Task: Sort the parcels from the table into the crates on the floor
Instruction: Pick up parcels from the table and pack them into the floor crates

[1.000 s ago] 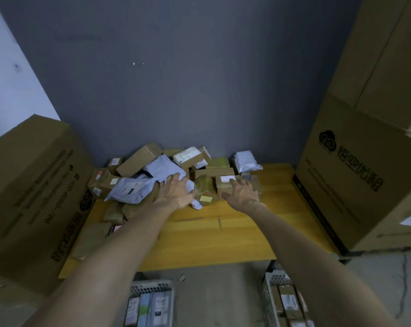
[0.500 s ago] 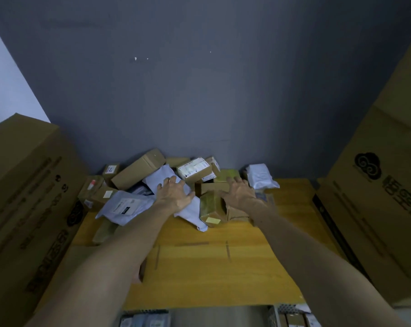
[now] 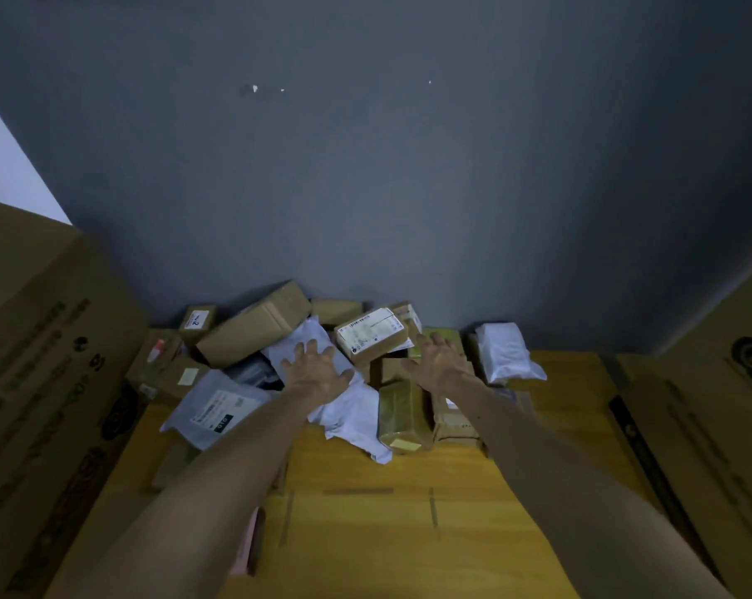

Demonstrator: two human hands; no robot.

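Parcels [image 3: 257, 326] lie heaped along the far edge of the table [image 3: 387, 533], against the grey wall [image 3: 365, 166]. A box with a white label [image 3: 372, 335] sits between the two hands. The left hand [image 3: 315, 373], fingers spread, is over a white bag [image 3: 352, 412]. The right hand [image 3: 439, 365], also spread and holding nothing, is over brown boxes [image 3: 391, 368] just beside the labelled one. Whether either hand touches cannot be told. A big carton [image 3: 41, 361] stands at the table's left edge, a second carton [image 3: 711, 425] at its right.
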